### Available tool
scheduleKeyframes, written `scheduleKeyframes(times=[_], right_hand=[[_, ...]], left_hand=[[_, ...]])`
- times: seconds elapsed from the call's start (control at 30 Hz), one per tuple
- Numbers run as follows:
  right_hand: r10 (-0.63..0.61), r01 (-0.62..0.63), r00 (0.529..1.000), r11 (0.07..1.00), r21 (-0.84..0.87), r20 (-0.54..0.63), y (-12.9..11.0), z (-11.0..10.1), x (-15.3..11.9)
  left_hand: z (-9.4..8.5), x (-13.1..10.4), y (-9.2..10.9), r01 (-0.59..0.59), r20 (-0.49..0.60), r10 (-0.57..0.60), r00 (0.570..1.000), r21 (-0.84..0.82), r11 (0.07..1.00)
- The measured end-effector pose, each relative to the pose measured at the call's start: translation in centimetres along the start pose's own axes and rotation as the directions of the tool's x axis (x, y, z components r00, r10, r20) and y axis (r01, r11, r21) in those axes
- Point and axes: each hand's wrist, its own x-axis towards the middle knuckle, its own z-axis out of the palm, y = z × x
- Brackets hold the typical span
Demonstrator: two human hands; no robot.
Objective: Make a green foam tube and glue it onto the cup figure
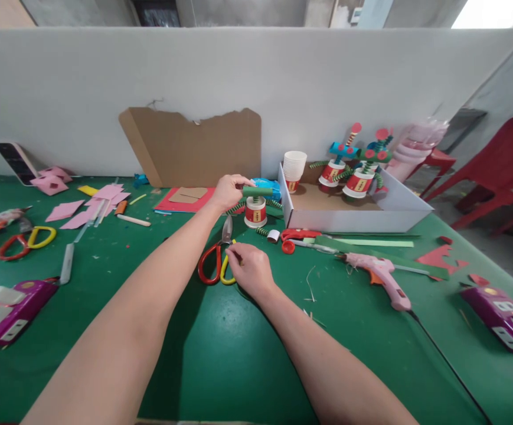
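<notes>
Now my left hand (228, 192) pinching green tube (257, 191) atop red-banded cup (255, 212) — right hand (251, 270) fingers curled on scissors (215, 258) yellow handle, flat on green tabletop (221, 348).

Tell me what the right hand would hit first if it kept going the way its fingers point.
The right hand points left and slightly away, fingertips at the yellow handle of the red and yellow scissors. It would probably meet those scissors first; whether it already touches them is unclear.
</notes>
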Motion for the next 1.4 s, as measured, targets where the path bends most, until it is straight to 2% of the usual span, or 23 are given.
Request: scheduleKeyframes(times=[0.13,0.33,0.43,0.73,0.9,0.97,1.07,1.13,1.27,1.33,1.4], right_hand=[[-0.002,0.002,1.000,1.000,0.003,-0.003,0.0,0.0,0.0],[0.005,-0.004,1.000,1.000,0.013,-0.008,0.1,0.0,0.0],[0.005,-0.004,1.000,1.000,0.017,-0.011,0.2,0.1,0.0],[0.007,-0.006,1.000,1.000,0.023,-0.024,-0.1,-0.2,0.0],[-0.005,0.008,0.998,0.999,0.052,-0.064,0.0,-0.3,0.0],[0.003,0.005,0.996,0.996,0.085,-0.093,0.2,-0.2,0.1],[0.040,-0.013,0.987,0.986,0.167,-0.158,0.4,-0.2,0.1],[0.072,-0.024,0.977,0.972,0.232,-0.201,0.5,-0.2,0.0],[0.146,-0.024,0.951,0.913,0.407,-0.272,0.8,-0.6,0.2],[0.229,-0.047,0.919,0.872,0.488,-0.320,1.1,-1.4,0.5],[0.339,-0.095,0.856,0.845,0.527,-0.390,1.8,-2.8,0.9]], left_hand=[[-0.2,0.1,-0.3,-0.049,0.017,0.048,0.999,0.029,0.998],[-0.9,0.3,0.2,-0.004,0.101,0.010,0.995,-0.053,0.999],[-1.6,0.3,0.7,0.016,0.110,-0.011,0.994,-0.044,0.999],[-4.8,-0.6,2.5,0.038,-0.030,-0.040,0.999,-0.082,0.996],[-5.8,-3.8,4.9,0.107,-0.169,-0.105,0.980,-0.002,0.994],[-5.4,-6.0,6.1,0.114,-0.204,-0.110,0.973,0.008,0.993],[-3.8,-9.8,8.0,0.129,-0.183,-0.125,0.975,0.010,0.992],[-2.1,-12.3,9.1,0.166,-0.163,-0.158,0.974,0.038,0.985],[1.8,-16.2,10.8,0.158,-0.215,-0.135,0.967,0.097,0.983],[3.9,-17.3,11.5,0.166,-0.210,-0.154,0.965,0.037,0.985],[5.9,-17.9,12.0,0.172,-0.204,-0.177,0.963,-0.043,0.984]])
